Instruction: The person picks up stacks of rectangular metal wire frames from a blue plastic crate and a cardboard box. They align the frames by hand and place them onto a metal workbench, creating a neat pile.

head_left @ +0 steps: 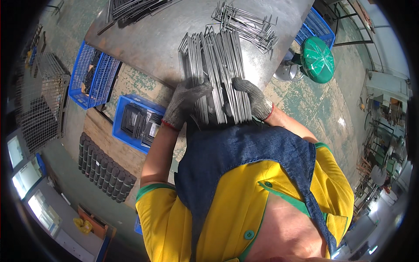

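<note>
Between my two gloved hands is a thick bundle of bent metal wire rods (214, 65), many thin bars lying side by side with hooked far ends. My left hand (188, 97), in a grey knit glove with a red cuff, presses the bundle's left side, thumb across the rods. On the right side my right hand (253, 97), gloved alike, grips the rods with its thumb on top; its other fingers are hidden. The bundle's near ends reach over the table edge toward my dark blue apron (244, 144).
On the metal table (148, 56), a looser pile of bent wire pieces (248, 27) lies beyond the bundle, and dark wire frames (133, 11) lie far left. Blue crates (117, 124) stand on the floor at left. A green-covered stool (317, 60) is at right.
</note>
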The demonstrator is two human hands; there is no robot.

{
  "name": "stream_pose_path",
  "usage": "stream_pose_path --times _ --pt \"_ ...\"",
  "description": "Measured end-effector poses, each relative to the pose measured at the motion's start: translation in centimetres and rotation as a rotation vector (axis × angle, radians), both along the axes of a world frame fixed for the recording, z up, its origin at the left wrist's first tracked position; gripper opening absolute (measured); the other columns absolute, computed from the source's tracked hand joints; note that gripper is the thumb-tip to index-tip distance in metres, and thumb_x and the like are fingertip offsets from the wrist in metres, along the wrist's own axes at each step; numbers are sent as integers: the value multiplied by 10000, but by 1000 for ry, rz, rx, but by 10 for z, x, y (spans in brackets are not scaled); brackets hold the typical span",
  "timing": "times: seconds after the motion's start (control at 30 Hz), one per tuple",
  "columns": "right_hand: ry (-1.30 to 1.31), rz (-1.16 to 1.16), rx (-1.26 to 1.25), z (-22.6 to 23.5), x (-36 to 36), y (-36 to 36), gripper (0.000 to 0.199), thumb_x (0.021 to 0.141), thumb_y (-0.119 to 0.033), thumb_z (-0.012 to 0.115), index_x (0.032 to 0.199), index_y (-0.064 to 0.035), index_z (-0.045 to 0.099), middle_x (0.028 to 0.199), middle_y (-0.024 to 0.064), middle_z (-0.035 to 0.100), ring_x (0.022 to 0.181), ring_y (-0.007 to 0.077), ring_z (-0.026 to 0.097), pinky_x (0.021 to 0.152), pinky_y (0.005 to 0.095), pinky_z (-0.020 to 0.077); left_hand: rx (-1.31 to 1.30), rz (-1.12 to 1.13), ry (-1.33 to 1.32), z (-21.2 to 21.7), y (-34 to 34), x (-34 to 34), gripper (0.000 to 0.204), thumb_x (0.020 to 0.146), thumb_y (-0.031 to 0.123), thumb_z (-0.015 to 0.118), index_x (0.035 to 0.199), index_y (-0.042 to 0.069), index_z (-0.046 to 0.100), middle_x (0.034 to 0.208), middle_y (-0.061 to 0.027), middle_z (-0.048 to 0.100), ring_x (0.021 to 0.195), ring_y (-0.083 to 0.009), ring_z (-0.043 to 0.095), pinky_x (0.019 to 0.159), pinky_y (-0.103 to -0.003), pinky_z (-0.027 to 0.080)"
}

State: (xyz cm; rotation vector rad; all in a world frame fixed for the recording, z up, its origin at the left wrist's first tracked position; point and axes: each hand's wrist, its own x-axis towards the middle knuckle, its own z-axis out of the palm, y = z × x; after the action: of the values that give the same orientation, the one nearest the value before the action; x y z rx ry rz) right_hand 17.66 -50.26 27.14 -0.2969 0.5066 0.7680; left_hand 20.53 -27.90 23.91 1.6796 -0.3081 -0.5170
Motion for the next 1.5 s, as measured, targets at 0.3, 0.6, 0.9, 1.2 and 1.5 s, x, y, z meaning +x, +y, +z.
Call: stream_pose_path --times 0.3,0.6,0.9,1.2,1.5 --pt "-173 46 -25 -5 1 -1 328 891 -220 484 1122 10 515 1023 176 600 847 260 631 680 420 564 -112 -76 -85 3 8 1 271 810 -32 470 1052 6 586 985 -93 617 932 -171 573 839 -283 443" --pt "-201 32 86 18 4 5 270 892 -158 479 1103 3 526 1027 168 602 853 253 627 700 398 562 -169 0 276 16 6 5 300 842 188 562 1022 -52 570 945 -93 630 894 -130 582 800 -265 468" --pt "-242 48 -177 7 1 -2 245 898 -163 481 1074 -4 541 982 115 613 855 224 620 714 386 559 22 -2 46 4 6 7 290 798 163 571 1030 -9 602 922 -82 627 877 -159 569 795 -286 450" --pt "-146 26 -10 6 0 1 289 908 -200 460 1108 -3 529 1030 142 599 896 243 609 738 398 551 158 -47 -102 -7 8 3 276 778 69 509 1026 65 630 955 -108 630 845 -240 606 734 -307 482" --pt "-258 58 127 19 4 3 271 909 -145 442 1123 3 518 1061 138 589 933 226 591 762 379 545 -283 76 414 14 8 2 349 843 213 581 1079 -42 545 967 -78 628 886 -130 592 774 -242 478"
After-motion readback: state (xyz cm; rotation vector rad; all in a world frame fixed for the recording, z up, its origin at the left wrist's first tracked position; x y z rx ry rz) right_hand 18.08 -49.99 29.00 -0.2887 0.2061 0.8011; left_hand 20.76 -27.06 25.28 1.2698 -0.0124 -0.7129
